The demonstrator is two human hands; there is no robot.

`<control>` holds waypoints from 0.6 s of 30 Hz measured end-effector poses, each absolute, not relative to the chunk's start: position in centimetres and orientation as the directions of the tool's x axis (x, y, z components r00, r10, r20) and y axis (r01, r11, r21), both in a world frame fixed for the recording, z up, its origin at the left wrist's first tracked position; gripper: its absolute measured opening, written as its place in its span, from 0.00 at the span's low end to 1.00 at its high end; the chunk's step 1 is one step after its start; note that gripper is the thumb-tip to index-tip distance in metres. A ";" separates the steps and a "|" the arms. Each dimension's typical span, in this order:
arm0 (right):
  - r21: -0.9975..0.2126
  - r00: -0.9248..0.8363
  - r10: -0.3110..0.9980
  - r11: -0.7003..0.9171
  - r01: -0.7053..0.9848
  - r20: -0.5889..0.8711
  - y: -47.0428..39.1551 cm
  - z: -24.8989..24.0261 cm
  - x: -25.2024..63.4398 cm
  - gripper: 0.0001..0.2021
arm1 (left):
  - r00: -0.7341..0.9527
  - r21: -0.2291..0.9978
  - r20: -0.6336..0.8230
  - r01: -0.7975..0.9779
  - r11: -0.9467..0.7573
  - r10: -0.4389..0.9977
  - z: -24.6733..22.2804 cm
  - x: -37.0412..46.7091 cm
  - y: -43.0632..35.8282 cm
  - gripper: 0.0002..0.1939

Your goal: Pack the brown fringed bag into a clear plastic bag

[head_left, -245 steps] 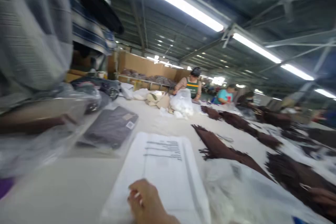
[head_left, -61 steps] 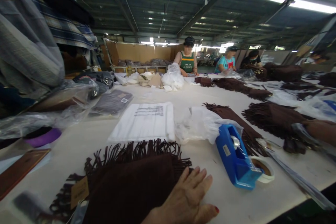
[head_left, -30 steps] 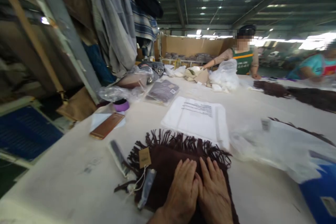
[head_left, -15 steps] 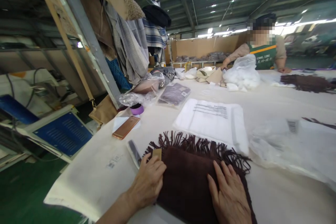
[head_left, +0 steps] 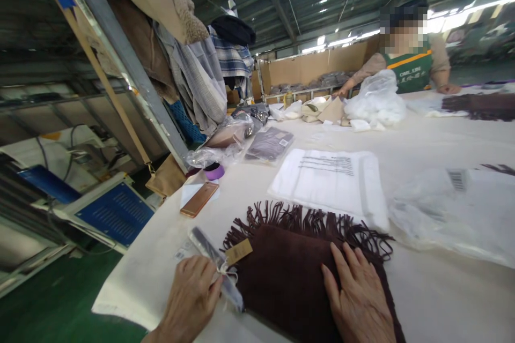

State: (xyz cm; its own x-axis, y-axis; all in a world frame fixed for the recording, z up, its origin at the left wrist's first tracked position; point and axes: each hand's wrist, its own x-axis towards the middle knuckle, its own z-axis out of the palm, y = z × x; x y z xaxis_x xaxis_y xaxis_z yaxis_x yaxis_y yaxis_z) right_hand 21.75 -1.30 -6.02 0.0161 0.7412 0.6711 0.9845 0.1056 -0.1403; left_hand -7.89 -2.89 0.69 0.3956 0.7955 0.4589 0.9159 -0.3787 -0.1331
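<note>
A folded dark brown scarf (head_left: 287, 278) with a fringe (head_left: 298, 216) along its far edge lies in front of me. My right hand (head_left: 362, 295) rests flat on its right part, fingers spread. At the left edge, my left hand (head_left: 195, 286) has its fingers curled, pinching the white string (head_left: 227, 269) of a tan tag (head_left: 238, 252). The tag lies over the scarf's left corner. Beneath the string runs a long narrow strip in grey and clear plastic (head_left: 207, 245), beside the scarf; I cannot tell what it is.
White folded cloth with printed lines (head_left: 332, 182) lies beyond the fringe, clear plastic bags (head_left: 434, 209) to the right. A phone (head_left: 200, 199), purple tape roll (head_left: 214, 171) and bagged grey garment (head_left: 269, 144) are at left. Across the table (head_left: 438, 289) stands a person in a green apron (head_left: 410, 72).
My left hand has moved left and nearer to me, off the scarf's corner, uncovering the tag and string. My right hand stays flat on the scarf. The view has shifted slightly.
</note>
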 end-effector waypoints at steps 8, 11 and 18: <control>-0.094 -0.029 0.761 0.117 0.989 0.648 -1.5 -5.7 21.8 0.27 | 0.674 0.032 0.136 0.729 -0.683 0.726 1.9 -5.8 0.8 0.07; -0.098 -0.012 0.749 0.102 0.990 0.662 -1.5 -5.5 21.7 0.27 | 0.597 -0.131 0.182 0.802 -0.583 0.781 1.3 -7.6 0.6 0.11; -0.082 -0.029 0.741 0.112 0.990 0.670 -1.4 -5.3 21.7 0.27 | 0.456 -0.335 0.368 0.878 -0.342 0.810 0.0 -11.7 -3.3 0.14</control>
